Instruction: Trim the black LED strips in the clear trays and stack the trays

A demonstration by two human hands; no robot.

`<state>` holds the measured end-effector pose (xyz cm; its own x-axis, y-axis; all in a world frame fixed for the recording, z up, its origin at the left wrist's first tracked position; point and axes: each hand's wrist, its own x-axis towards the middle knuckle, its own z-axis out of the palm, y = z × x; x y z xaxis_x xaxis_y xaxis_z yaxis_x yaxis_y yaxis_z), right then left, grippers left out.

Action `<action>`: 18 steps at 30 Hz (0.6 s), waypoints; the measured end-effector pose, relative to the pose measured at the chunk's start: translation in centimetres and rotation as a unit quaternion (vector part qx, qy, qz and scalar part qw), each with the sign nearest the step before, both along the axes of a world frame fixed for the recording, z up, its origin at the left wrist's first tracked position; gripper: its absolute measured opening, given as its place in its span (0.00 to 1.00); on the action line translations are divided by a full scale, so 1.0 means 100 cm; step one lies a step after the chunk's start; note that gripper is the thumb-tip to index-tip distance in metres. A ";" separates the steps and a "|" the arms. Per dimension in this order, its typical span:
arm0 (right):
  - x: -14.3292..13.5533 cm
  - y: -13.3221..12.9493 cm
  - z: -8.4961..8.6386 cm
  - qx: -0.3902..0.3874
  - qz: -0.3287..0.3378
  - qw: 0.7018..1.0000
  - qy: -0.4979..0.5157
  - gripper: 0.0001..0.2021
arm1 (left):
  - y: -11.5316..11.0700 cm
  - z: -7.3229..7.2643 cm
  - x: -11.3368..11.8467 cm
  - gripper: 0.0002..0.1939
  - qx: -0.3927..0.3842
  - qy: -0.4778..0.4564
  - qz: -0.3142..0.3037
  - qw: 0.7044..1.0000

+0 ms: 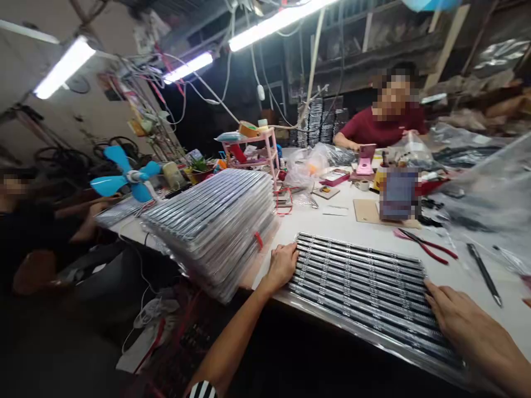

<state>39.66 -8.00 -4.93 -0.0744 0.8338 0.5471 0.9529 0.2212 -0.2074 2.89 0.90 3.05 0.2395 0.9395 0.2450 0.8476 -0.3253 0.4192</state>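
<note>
A flat clear plastic pack (360,287) with rows of dark, silvery strips lies on the white table at its front edge. My left hand (284,266) holds its left edge, fingers bent against the side. At the opposite edge, my right hand (458,312) presses its fingers along the pack, the thumb side facing me. Both hands keep the pack between them; the undersides of the fingers are hidden. To the left stands a tall stack of similar packs (219,221), with a red tag on its side.
Red-handled pliers (427,243) and a black pen (485,275) lie to the right. A phone on a pink stand (365,160) is farther back, near a co-worker in a dark red shirt (385,124). A blue fan (128,174) stands left, beside another person (33,221).
</note>
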 end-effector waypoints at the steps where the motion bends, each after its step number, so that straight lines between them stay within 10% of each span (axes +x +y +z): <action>1: 0.003 0.014 0.006 0.009 0.015 1.000 -0.015 0.09 | -0.011 0.009 -0.004 0.17 0.009 -0.006 -0.004 1.000; 5: -0.025 0.069 0.071 0.031 0.058 0.994 -0.092 0.11 | -0.071 0.065 -0.038 0.19 0.214 -0.031 -0.036 0.976; 10: -0.153 0.140 0.172 -0.047 0.274 0.959 -0.059 0.14 | -0.110 0.133 -0.124 0.23 0.454 0.006 0.125 0.882; 18: -0.314 0.259 0.233 -0.026 0.277 0.959 0.064 0.14 | -0.073 0.123 -0.221 0.28 0.293 0.119 0.201 0.927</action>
<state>8.30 17.85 18.40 -0.4483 0.7129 0.5393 0.6590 0.6712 -0.3394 -19.22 -6.39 15.34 0.0122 0.6871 0.7265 0.9955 -0.0765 0.0557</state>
